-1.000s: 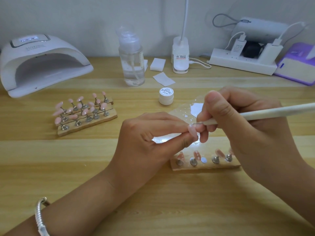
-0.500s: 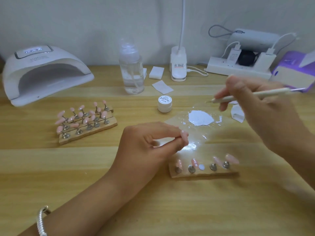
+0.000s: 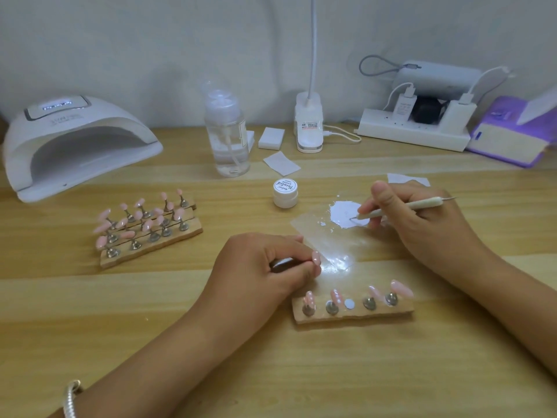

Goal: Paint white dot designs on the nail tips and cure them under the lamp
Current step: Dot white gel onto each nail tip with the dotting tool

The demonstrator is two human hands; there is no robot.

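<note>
A pale, faintly mottled wall (image 3: pixel 150 40) runs behind a light wooden table (image 3: pixel 90 312) with long, plank-like grain. At the table's back edge stands a white desk lamp (image 3: pixel 309 128) — its thin stem rises out of view — near a white power strip (image 3: pixel 413 135).

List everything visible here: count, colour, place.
curing lamp: one, white, far left
pump bottle: one, clear, back centre
desk lamp: one, white, back centre
power strip: one, white, back right
box: one, purple, far right
paint jar: one, white, centre
palette sheet: one, clear, right of jar
near stand: one, wooden, front centre, four pink nail tips
left stands: several, wooden, left, more nail tips
dotting tool: one, white, at white paint
left hand: pinches one pink nail tip
right hand: grips dotting tool
</note>
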